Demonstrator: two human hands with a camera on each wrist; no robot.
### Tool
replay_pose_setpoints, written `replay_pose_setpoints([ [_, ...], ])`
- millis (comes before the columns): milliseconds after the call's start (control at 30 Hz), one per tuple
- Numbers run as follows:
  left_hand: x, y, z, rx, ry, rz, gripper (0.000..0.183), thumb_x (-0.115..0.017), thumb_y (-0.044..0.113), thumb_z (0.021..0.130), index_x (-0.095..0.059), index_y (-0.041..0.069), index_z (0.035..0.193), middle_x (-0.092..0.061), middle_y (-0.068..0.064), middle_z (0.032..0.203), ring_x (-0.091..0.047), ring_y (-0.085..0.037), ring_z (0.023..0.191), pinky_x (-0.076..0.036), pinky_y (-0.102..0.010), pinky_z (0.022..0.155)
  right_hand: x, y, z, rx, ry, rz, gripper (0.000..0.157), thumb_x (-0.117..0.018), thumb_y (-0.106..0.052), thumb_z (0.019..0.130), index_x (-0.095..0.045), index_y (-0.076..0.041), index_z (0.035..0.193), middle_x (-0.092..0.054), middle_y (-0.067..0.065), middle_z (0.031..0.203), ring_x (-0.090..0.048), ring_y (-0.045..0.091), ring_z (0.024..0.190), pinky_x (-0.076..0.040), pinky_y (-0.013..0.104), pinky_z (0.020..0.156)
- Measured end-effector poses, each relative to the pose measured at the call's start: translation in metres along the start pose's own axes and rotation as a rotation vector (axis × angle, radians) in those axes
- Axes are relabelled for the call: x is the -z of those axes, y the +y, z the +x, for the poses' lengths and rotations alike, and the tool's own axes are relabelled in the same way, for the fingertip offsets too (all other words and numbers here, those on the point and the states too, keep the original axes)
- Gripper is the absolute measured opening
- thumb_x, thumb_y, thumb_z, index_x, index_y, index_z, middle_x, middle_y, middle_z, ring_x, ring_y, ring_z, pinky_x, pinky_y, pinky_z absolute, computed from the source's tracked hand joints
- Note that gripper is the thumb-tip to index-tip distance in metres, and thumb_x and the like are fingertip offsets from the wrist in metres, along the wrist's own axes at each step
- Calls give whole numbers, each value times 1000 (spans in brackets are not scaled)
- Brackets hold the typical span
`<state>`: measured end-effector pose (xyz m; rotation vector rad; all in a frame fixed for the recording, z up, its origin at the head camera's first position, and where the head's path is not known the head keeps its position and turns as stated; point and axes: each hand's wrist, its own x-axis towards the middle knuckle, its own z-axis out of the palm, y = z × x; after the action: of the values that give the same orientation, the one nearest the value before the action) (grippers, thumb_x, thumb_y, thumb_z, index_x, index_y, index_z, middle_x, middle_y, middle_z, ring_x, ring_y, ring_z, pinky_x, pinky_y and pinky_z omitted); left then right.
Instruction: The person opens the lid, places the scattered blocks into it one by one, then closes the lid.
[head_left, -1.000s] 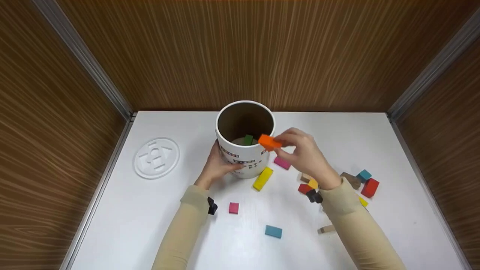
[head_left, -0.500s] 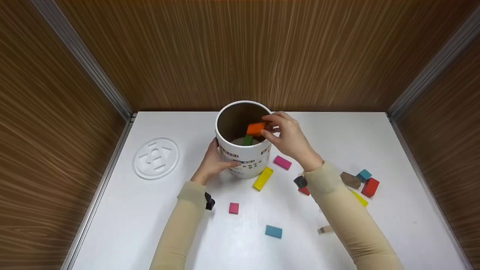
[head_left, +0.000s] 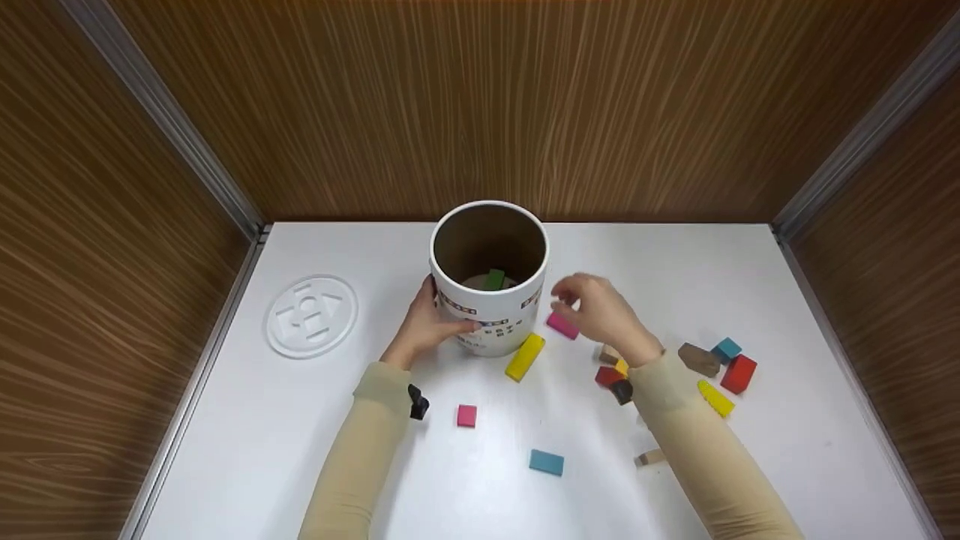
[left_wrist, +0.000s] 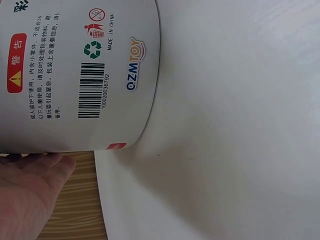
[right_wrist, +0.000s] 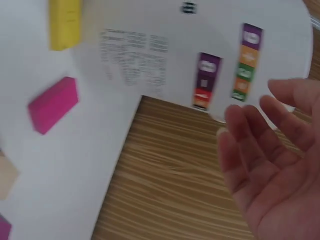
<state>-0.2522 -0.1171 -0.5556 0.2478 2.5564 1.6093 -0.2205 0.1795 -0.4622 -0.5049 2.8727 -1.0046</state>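
Note:
A tall white cylindrical bucket [head_left: 495, 319] with printed labels stands upright, its mouth uncovered. My left hand [head_left: 427, 322] holds it from the left, thumb across the front; the left wrist view shows the fingers [left_wrist: 47, 170] at its wall. Inside, a green block [head_left: 494, 280] shows near the bottom; the rest of the inside is largely hidden by the rim. My right hand [head_left: 596, 311] hangs just right of the bucket, fingers loosely bent, with nothing in it in the right wrist view. Below it lies a magenta block [head_left: 562, 325]. A yellow block [head_left: 525, 357] lies at the bucket's foot.
A clear round lid [head_left: 311, 316] lies at the left. A pink block [head_left: 466, 416] and a blue block [head_left: 547, 462] are nearer the front. Red [head_left: 739, 373], brown, teal and yellow blocks lie at the right, partly behind the right forearm. Wood-grain panels enclose the table [head_left: 225, 450].
My right hand took an orange block over the bucket's mouth, let it go inside, and has drawn back right and down. The orange block is out of sight. My left hand stays on the bucket.

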Motion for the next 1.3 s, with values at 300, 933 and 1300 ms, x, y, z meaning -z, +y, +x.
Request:
replay_pose_setpoints([
  [300,0,-1,0,-1,3,-5,130,-93,45,60,-13,15,158,-25,-3,159,-23,-20,145,-19,-40,119,-49,29,-6,-92,-275,-131,38,-74,-18,90,-66,-8,126,-64,12,122,-60,30,110,-48,48,100],
  [933,-2,-2,0,-12,6,-45,129,-94,42,60,-14,16,158,-27,-4,159,-25,-20,144,-21,-39,119,-85,40,-6,-266,-439,-184,49,-74,-12,86,-59,-24,131,-59,-1,129,-56,25,112,-42,54,104],
  [1300,-2,-3,-1,-10,10,-49,128,-94,42,61,-15,15,157,-28,-4,158,-25,-20,144,-23,-39,118,-85,42,-1,-208,-420,-298,31,-74,-7,87,-66,-8,117,-64,8,108,-58,26,93,-48,47,100],
])
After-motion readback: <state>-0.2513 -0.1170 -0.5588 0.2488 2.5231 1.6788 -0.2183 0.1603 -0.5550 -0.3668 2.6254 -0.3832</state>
